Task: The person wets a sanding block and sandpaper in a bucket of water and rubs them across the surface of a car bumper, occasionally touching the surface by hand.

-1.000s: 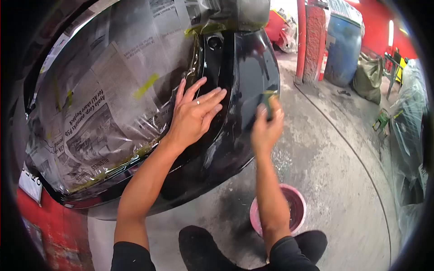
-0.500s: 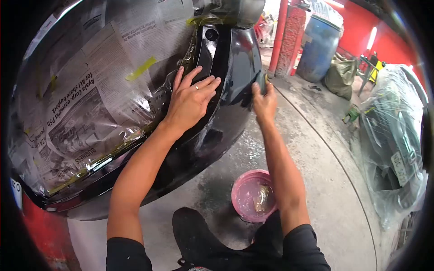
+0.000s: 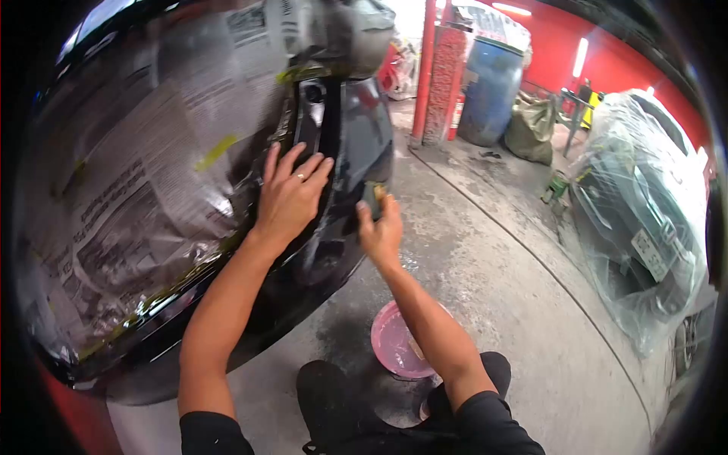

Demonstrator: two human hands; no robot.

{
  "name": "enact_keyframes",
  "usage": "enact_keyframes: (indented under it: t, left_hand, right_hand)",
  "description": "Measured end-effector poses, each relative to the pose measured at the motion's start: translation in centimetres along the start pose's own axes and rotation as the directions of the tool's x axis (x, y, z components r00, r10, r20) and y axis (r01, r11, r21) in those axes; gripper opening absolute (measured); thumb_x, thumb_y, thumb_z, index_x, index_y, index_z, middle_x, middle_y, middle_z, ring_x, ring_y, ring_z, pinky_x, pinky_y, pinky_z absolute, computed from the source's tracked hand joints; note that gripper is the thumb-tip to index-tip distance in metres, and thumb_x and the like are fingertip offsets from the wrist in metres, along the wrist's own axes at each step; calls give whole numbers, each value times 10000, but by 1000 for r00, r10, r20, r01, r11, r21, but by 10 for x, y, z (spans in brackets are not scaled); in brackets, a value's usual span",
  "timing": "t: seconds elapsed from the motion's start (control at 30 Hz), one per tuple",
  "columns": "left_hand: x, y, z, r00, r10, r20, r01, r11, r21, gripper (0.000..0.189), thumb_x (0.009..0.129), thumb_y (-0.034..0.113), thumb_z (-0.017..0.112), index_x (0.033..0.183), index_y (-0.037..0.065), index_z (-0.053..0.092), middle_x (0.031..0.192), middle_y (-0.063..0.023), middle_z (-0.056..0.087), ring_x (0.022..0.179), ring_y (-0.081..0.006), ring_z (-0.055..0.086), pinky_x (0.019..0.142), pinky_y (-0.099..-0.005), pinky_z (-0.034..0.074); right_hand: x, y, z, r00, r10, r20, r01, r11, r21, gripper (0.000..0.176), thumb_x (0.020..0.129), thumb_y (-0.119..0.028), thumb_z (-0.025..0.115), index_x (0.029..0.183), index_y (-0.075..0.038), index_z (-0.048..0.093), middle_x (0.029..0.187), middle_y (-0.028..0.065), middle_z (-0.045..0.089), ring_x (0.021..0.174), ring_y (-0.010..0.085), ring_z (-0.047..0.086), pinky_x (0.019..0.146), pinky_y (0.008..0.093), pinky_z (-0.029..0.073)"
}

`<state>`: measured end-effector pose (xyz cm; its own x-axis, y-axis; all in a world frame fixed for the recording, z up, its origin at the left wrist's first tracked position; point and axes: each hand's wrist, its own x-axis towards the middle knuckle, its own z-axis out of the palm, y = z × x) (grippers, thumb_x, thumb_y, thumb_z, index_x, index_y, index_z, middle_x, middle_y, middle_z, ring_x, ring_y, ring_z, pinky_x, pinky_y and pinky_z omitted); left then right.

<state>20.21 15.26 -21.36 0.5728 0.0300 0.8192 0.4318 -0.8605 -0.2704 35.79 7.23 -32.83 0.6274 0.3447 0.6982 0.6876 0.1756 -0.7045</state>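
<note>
My left hand (image 3: pixel 292 199) lies with fingers spread on the black car bumper (image 3: pixel 331 262), at the edge of the masked area. A ring shows on one finger. My right hand (image 3: pixel 381 231) grips a small grey-green sanding pad (image 3: pixel 372 199) with a tan edge, held against the bumper's outer side. Dull, scuffed patches and a whitish streak mark the black paint between my hands. Newspaper (image 3: pixel 163 163) under clear plastic, fixed with yellow tape (image 3: pixel 217 152), covers the car's upper part.
A pink bucket (image 3: pixel 384 345) of cloudy water stands on the wet concrete floor (image 3: pixel 485 265) below my right forearm. Farther back are a red post (image 3: pixel 425 76), a blue drum (image 3: pixel 490 91) and a sack (image 3: pixel 531 129). A plastic-wrapped car (image 3: pixel 633 220) stands at right.
My right hand has moved down and inward along the bumper with the pad. My left hand stays on the same part of the bumper. The whole view has shifted.
</note>
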Motion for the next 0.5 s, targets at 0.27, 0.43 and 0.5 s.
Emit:
enact_keyframes:
  t: [0.27,0.43,0.5]
  left_hand:
    - [-29,54,-84,958,165,-233,-179,983,-40,305,806,48,755,1107,46,704,1123,-150,660,942,-308,659,789,-420,542]
    - [-353,154,-130,553,-833,14,823,549,144,239,954,13,539,1158,-48,646,1094,-238,671,965,-360,661,877,-419,517]
    - [-492,221,-167,-103,-994,-34,948,-108,299,281,999,96,515,1207,-50,634,1110,-228,676,1004,-342,661,912,-404,504]
  right_hand:
    - [-107,139,-149,585,-194,788,612,743,-271,587,757,-70,663,1330,-126,548,1356,148,511,1273,356,488,1056,460,398]
    - [-176,275,-236,619,143,772,491,697,-523,510,841,-222,663,1328,-145,534,1290,164,523,1118,370,523,939,498,422]
    - [-186,282,-248,656,76,751,452,758,-471,481,865,-201,658,1326,-140,537,1271,172,535,1079,393,533,918,501,434]
